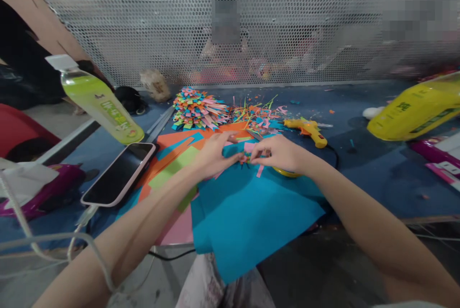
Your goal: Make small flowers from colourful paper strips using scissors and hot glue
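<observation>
My left hand and my right hand meet over the coloured paper. Between their fingertips is a small multicoloured paper piece, partly hidden by the fingers. The left thumb reaches it from one side, with the index finger stretched out above. On the other side, my right thumb and fingers are pinched together at it. Loose pink paper strips lie beside it. Under the hands spreads a large blue paper sheet, hanging over the table's front edge. Part of a yellow ring-shaped thing shows beneath my right wrist.
Behind the hands stand a fringed multicoloured paper cone and a heap of paper scraps. A yellow glue gun lies to their right. A phone and green drink bottle are left; a yellow bottle is right.
</observation>
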Action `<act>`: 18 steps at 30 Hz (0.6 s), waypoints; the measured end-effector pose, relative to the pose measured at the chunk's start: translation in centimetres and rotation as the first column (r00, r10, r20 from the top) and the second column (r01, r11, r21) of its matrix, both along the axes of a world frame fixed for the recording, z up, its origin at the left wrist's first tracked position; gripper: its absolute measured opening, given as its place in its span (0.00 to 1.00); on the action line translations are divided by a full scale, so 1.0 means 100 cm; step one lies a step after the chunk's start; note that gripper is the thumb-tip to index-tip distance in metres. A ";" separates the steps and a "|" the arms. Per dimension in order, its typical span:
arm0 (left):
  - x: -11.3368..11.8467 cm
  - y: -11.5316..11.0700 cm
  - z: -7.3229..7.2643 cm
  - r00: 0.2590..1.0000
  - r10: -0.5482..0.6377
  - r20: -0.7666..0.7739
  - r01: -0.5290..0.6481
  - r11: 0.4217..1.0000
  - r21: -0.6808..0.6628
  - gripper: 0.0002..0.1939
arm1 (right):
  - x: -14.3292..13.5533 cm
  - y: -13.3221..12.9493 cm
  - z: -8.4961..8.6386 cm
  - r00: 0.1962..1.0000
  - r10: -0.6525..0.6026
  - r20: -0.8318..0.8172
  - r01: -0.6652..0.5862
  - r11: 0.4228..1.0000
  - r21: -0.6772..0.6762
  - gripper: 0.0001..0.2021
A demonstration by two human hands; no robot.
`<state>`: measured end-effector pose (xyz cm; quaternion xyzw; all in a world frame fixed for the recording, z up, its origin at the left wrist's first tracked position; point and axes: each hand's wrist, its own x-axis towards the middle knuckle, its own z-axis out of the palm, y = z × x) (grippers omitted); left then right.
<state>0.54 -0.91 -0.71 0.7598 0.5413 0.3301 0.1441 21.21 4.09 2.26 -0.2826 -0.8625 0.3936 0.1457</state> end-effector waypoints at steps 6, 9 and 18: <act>0.000 0.002 -0.003 0.988 -0.065 -0.143 0.052 0.994 -0.095 0.26 | 0.002 0.000 -0.004 0.963 0.232 0.139 -0.240 0.970 0.048 0.08; 0.001 0.002 0.000 0.996 -0.048 -0.078 0.036 0.989 -0.146 0.21 | 0.003 0.002 -0.006 0.972 0.212 0.102 -0.209 0.977 -0.035 0.09; -0.003 0.009 -0.005 0.895 0.050 0.443 0.032 0.984 -0.178 0.20 | 0.001 -0.002 0.003 0.945 0.262 0.197 -0.273 0.962 0.030 0.06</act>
